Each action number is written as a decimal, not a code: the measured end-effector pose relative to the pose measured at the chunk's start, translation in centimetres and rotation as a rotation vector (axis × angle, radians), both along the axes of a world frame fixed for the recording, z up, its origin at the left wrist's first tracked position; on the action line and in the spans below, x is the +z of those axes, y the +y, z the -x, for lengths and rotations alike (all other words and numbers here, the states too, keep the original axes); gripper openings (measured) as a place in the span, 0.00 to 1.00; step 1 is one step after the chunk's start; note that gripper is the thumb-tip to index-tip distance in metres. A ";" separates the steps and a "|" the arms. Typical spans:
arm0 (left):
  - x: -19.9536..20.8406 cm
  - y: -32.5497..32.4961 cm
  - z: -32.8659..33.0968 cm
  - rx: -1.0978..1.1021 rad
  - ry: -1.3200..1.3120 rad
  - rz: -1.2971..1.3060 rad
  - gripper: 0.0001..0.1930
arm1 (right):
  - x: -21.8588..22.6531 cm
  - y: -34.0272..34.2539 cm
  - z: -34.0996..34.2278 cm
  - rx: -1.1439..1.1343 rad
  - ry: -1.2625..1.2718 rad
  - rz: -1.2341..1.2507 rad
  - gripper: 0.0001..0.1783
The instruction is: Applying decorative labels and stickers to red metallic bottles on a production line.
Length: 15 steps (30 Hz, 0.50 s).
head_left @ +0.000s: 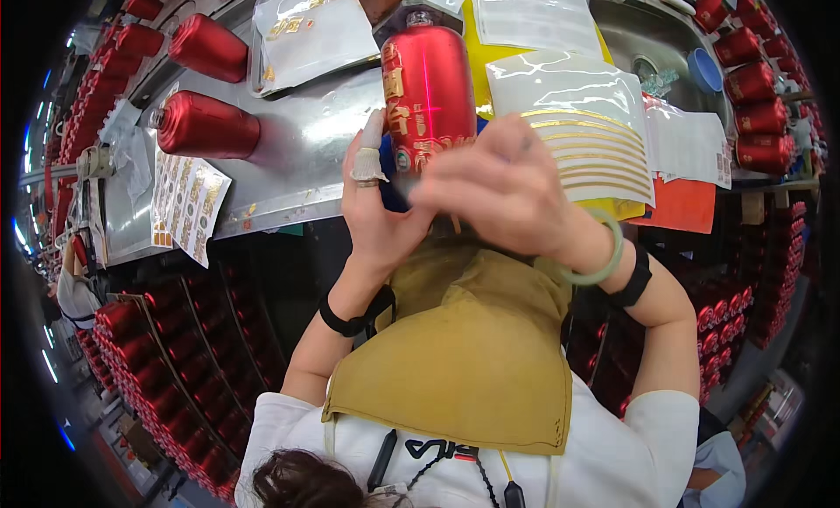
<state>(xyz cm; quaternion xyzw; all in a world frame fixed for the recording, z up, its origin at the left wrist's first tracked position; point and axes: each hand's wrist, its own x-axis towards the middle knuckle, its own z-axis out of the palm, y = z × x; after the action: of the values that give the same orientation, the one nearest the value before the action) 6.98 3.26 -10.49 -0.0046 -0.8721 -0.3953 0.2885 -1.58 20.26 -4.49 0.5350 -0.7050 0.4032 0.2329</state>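
Observation:
A red glossy bottle (429, 84) with gold lettering lies in front of me, its clear neck pointing away. My left hand (376, 202) is at its lower left side, thumb and fingers spread apart, the fingers reaching up beside the bottle. White covers sit on one of its fingers. My right hand (503, 189) is over the bottle's near end and smeared by motion; whether its fingers grip anything is unclear. It hides part of the bottle's lower right. A bit of blue support (391, 167) shows beneath the bottle.
Two more red bottles (210, 126) lie on the metal table (302, 140) at left. Sticker sheets (188, 202) hang over its front edge. A backing sheet with gold pieces (315, 27) lies behind. Gold strips (595, 149) lie right. Beyond them is a sink (643, 40) with a blue bowl (704, 70).

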 end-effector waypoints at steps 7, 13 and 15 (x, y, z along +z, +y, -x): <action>-0.1 0.3 -0.5 -0.015 -0.047 -0.137 0.51 | -0.6 0.4 1.5 -0.176 0.097 -0.008 0.08; 2.5 0.9 -0.4 0.046 -0.063 0.113 0.50 | -1.0 1.3 5.3 -0.401 0.119 0.065 0.07; 1.1 0.8 0.0 0.010 -0.037 0.032 0.51 | -1.8 1.1 2.0 -0.228 0.099 0.065 0.07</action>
<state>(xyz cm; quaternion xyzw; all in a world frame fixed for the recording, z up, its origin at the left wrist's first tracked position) 6.95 4.08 -9.37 0.0025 -0.8835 -0.3800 0.2740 -3.54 21.31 -6.28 0.4627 -0.7356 0.3696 0.3290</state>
